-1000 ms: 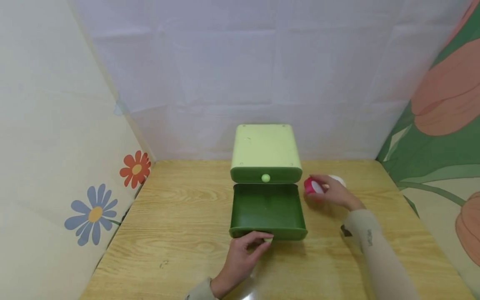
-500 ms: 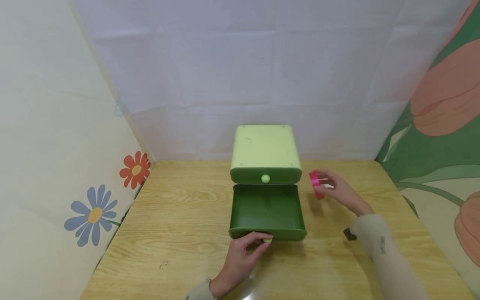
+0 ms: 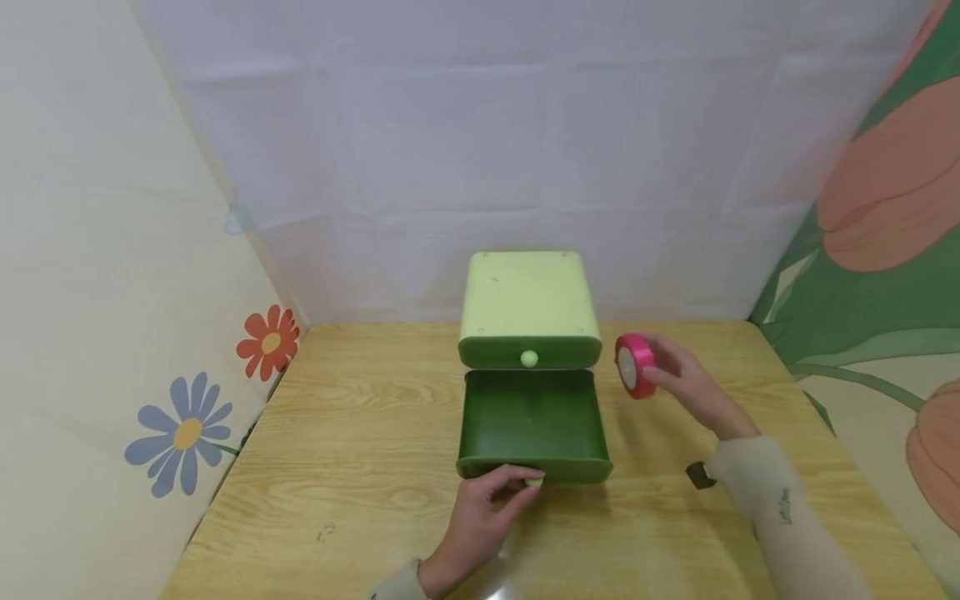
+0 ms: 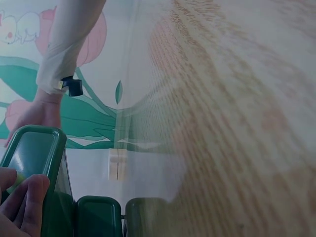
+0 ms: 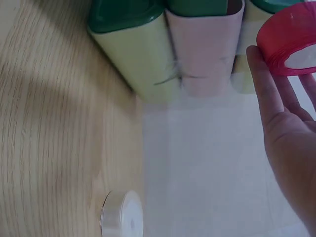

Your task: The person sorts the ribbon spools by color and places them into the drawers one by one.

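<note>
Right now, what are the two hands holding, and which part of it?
The right grip holds the pink roll by its outer edge. The left grip pinches the pale green knob on the pulled-out drawer.

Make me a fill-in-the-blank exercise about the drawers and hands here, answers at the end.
The left hand pinches the open dark-green plastic drawer by its ____.
In the head view, the closed dark-green plastic drawer front sits ____ the open drawer.
There, the right hand holds a round pinkish-red ribbon roll to the ____ of the boxy light-green plastic cabinet.
Missing words: knob; above; right.
</note>
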The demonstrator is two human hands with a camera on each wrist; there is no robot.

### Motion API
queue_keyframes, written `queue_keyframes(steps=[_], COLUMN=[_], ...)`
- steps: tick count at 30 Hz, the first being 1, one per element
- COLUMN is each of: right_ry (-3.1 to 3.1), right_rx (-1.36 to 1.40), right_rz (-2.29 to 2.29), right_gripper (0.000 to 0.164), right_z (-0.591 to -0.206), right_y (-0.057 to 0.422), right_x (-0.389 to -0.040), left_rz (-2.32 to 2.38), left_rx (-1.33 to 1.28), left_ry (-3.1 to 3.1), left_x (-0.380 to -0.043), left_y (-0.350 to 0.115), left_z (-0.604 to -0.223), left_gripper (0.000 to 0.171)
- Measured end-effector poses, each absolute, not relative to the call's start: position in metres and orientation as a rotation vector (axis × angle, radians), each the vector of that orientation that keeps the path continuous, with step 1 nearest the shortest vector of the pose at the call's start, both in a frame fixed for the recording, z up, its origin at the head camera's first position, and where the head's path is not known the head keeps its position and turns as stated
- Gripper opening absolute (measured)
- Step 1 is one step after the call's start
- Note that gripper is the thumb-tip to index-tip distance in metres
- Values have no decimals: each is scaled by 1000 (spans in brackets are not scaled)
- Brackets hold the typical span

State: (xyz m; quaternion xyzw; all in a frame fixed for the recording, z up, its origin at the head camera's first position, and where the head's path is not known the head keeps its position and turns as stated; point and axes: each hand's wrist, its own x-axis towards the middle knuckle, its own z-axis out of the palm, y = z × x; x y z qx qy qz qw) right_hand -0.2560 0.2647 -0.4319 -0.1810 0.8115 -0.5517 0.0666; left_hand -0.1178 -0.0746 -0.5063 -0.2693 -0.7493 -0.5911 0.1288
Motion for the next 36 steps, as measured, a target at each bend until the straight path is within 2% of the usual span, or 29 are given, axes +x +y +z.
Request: queue_keyframes(steps=[12,23,36], right_ry=[2286,2262,2154], right_rx=[-767,-786,-942], right_rz=[-1802,-1671,-1598], right_gripper=[50,56,62], right_z=[-421,-417,-413], right_y=[256,241,210], right_x=[-240,-228,-222], left_rz=[-1700,-1675,-1676], left_rx=[-799,-810,-794], left_ry=[-2170,-2176,-2176], left_x=[-118,-119,-118], left_y=[-76,-77,-76], left_z=[-505,-505,-505], left_gripper=[17,17,19])
